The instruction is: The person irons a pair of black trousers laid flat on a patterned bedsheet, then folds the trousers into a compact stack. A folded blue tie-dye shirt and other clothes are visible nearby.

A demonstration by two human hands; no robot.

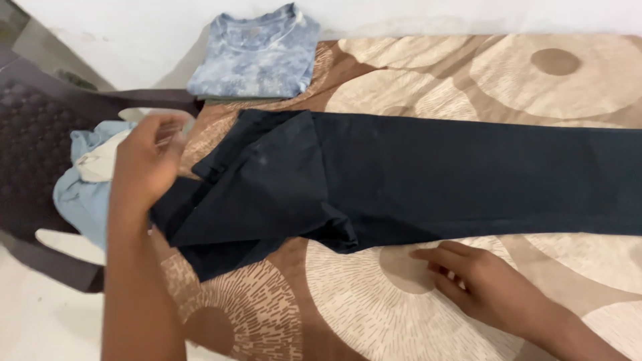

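Trousers (pixel 428 180) are laid across mid-frame on the bedspread (pixel 548 73). Waistband is pinched by the left hand (pixel 144 160); right hand (pixel 478 277) is spread flat below. Fabric should be kept taut.

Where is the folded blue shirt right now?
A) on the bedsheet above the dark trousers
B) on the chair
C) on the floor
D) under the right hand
A: the shirt lies folded on the bedsheet, beyond the trousers' waist end.
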